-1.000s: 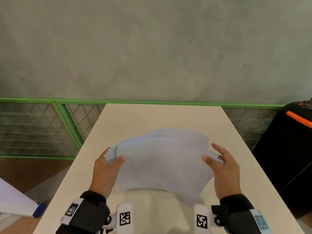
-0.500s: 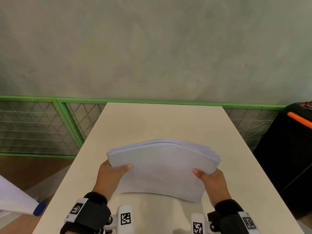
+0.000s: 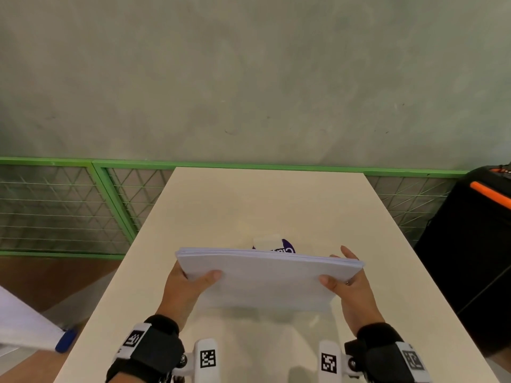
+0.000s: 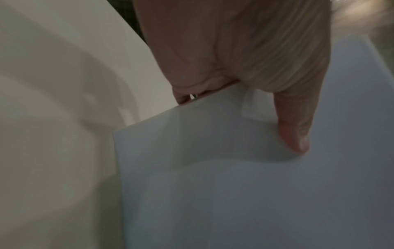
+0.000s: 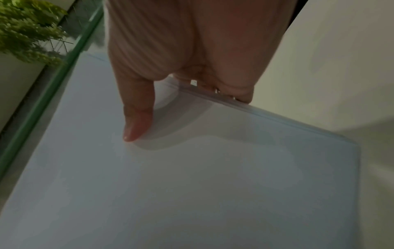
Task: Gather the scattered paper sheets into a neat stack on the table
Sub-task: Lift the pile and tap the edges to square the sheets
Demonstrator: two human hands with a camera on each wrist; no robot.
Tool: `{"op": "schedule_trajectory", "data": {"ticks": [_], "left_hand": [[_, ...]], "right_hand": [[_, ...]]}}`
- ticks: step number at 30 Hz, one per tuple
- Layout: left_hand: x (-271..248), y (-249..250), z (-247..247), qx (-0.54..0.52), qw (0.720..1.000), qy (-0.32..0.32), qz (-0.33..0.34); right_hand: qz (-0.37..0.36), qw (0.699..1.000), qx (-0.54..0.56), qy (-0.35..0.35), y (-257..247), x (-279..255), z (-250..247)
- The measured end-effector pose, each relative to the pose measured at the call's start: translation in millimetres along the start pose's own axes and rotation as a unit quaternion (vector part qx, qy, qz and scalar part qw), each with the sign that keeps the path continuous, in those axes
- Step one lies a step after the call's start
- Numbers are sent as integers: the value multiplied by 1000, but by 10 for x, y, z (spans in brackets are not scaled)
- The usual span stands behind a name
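Note:
A thick stack of white paper sheets (image 3: 268, 277) is held upright on its near edge above the beige table (image 3: 265, 205), tilted toward me. My left hand (image 3: 188, 283) grips the stack's left side, thumb on the front face and fingers hidden behind. My right hand (image 3: 351, 283) grips the right side the same way, with fingertips showing past the far edge. The left wrist view shows my left hand's thumb (image 4: 296, 134) pressing on the paper stack (image 4: 255, 185). The right wrist view shows my right hand's thumb (image 5: 136, 121) on the paper stack (image 5: 192, 185), whose layered edge shows.
A white and purple printed item (image 3: 273, 246) lies on the table just behind the stack. A green mesh fence (image 3: 69, 205) runs along the far and left sides. A black case with an orange stripe (image 3: 475, 244) stands at the right. Paper and a blue object (image 3: 65, 341) sit low left.
The loose, bowed sheets have been squared into a tight stack and tipped more upright. Both hands shifted to pinch its side edges, and the printed item behind came into view.

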State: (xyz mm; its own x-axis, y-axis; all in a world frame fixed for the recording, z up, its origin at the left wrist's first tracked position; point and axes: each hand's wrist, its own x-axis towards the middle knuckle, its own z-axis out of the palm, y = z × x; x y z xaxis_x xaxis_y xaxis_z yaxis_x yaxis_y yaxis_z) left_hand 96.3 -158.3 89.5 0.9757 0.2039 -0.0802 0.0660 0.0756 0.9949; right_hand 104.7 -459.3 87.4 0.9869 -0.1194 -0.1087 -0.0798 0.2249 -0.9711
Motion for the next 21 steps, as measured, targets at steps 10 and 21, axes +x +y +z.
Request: {"op": "schedule_trajectory", "data": {"ticks": [10,21], "left_hand": [[33,-63,86,-16,999,19,-20],[0,282,121,-22,998,37,48]], "right_hand": [[-10,998,-58,5,42,-50,122],[-66,995,-66,40,-194,-61,173]]}}
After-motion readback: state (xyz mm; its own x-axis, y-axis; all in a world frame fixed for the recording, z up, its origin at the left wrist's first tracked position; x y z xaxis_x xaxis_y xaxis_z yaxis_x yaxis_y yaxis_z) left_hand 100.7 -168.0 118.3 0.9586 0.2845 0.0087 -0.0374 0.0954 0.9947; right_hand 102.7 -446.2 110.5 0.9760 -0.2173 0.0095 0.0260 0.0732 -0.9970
